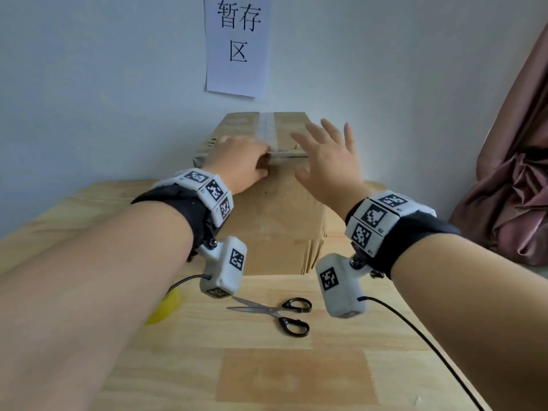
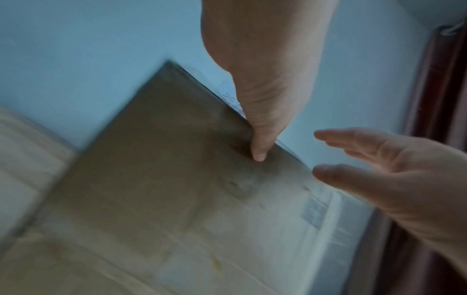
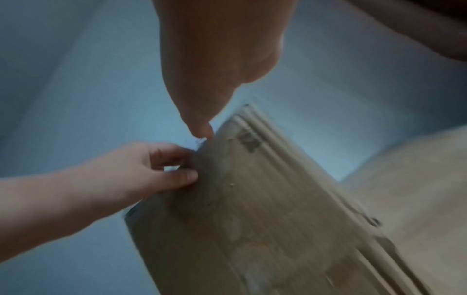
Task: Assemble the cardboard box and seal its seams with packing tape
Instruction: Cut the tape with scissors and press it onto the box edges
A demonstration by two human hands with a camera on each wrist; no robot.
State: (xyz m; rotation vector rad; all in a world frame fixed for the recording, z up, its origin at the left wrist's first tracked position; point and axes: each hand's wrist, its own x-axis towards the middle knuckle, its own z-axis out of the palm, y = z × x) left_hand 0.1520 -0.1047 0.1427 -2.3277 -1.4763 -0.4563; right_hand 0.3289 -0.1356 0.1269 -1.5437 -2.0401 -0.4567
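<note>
A brown cardboard box (image 1: 275, 221) stands on the wooden table (image 1: 296, 375) against the wall. A strip of clear tape (image 1: 267, 129) runs along its top seam and ends at the near edge. My left hand (image 1: 246, 161) grips that near top edge, fingers curled on top and thumb (image 2: 260, 139) pressed on the front face. My right hand (image 1: 323, 155) hovers over the top's right part, fingers spread and holding nothing. The right wrist view shows the left hand (image 3: 151, 169) pinching the box (image 3: 265, 199) edge, blurred.
Black-handled scissors (image 1: 278, 314) lie open on the table in front of the box. A yellow object (image 1: 164, 307) shows partly under my left forearm. A paper sign (image 1: 237, 46) hangs on the wall behind. A pink curtain (image 1: 510, 188) hangs at the right.
</note>
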